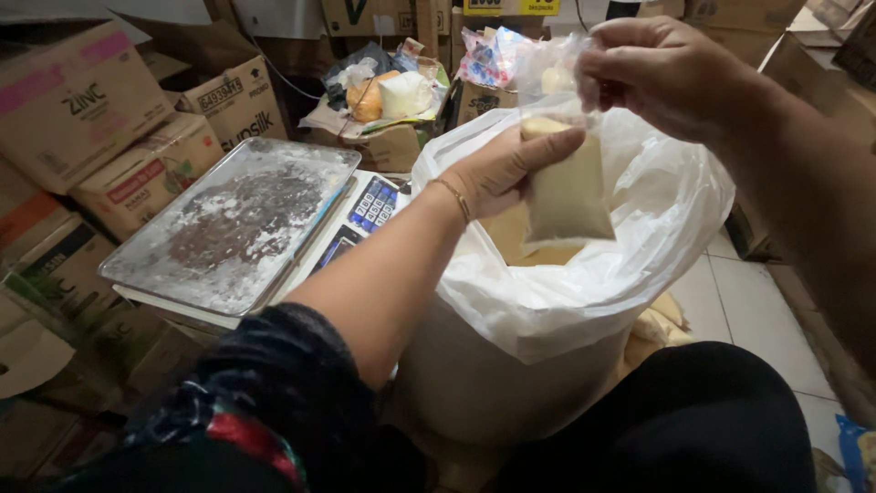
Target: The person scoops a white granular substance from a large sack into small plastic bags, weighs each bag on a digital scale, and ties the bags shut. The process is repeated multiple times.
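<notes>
We fill a little bag over the big sack.
Our left hand (497, 173) and right hand (662, 78) grip the small clear bag (566, 187) above the white sack (584, 292); brown boxes (119, 137) sit left.

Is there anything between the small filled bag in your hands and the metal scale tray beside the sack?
Nothing visible does. The small bag hangs over the open white sack, with the left hand at its neck and the right hand pinching its top. The dusty scale tray holds only powder, and the gap between them looks open.
</notes>
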